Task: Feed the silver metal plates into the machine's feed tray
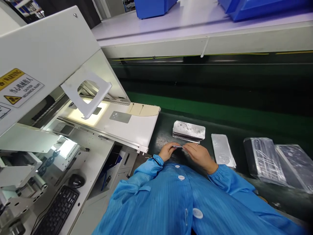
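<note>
A blue jacket (168, 199) with white buttons is nearest. Just beyond it, the left hand (167, 151) has its grip closed on one end of a thin, greyish piece (178, 146); the right hand (199, 156) has its grip closed on the other end. The piece is held between the two hands, over the near side of the dark table (234, 133), seen almost edge-on, so its face cannot be made out.

To the right of the right hand lies a low stack of silvery plates (222, 149); farther right are two plastic-wrapped packs (266, 160), side by side. Just past the fingers sits a taller stack of metal plates (189, 130). To the left, one flat grey plate (120, 117) lies on the machine's white platform (133, 129), near a beige block (143, 110). Farthest off, blue bins (155, 7) stand on a pale shelf (195, 19).
</note>
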`<state>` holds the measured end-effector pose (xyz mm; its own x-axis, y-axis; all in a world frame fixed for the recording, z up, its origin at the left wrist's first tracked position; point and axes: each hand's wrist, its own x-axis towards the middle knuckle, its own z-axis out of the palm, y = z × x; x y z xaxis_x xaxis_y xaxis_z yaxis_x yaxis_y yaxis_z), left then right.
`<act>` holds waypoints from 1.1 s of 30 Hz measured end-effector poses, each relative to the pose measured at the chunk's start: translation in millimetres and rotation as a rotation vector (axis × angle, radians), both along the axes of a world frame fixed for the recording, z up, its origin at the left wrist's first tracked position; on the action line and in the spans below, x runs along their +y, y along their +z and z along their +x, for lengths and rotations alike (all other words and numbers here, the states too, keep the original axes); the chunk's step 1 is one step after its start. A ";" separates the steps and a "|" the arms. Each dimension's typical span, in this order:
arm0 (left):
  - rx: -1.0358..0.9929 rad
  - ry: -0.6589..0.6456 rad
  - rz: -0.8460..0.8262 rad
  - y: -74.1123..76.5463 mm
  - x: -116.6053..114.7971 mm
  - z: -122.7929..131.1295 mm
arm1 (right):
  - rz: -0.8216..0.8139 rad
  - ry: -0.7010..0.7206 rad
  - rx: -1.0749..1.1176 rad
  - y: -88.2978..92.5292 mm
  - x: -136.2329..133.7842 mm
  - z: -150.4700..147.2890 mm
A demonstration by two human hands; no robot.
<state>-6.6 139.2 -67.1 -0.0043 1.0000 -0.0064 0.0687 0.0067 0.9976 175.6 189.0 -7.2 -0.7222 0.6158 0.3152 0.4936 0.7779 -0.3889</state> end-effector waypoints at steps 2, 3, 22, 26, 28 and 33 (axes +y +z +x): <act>-0.008 0.008 -0.017 -5.8 -1.4 -1.1 | 0.025 0.000 -0.044 -4.1 1.2 -3.3; -0.011 0.013 -0.025 -8.5 -2.1 -1.5 | 0.039 -0.005 -0.058 -5.1 1.2 -4.7; 0.021 -0.019 -0.053 -22.6 6.4 2.7 | 0.316 -0.118 0.237 30.7 -6.4 -16.9; 0.043 -0.030 -0.081 -23.2 10.8 6.4 | 0.217 -0.103 0.308 38.2 -3.4 -17.5; 0.053 -0.038 -0.101 -23.3 13.0 8.3 | 0.143 -0.116 0.348 39.5 -2.5 -16.3; 0.076 -0.064 -0.139 -24.7 16.5 12.3 | -0.104 -0.270 0.420 41.2 -2.6 -14.4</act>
<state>5.7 155.7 -91.8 0.0532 0.9877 -0.1469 0.1490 0.1376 0.9792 161.2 186.4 34.0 -0.3568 0.8065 0.4714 0.4564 0.5908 -0.6653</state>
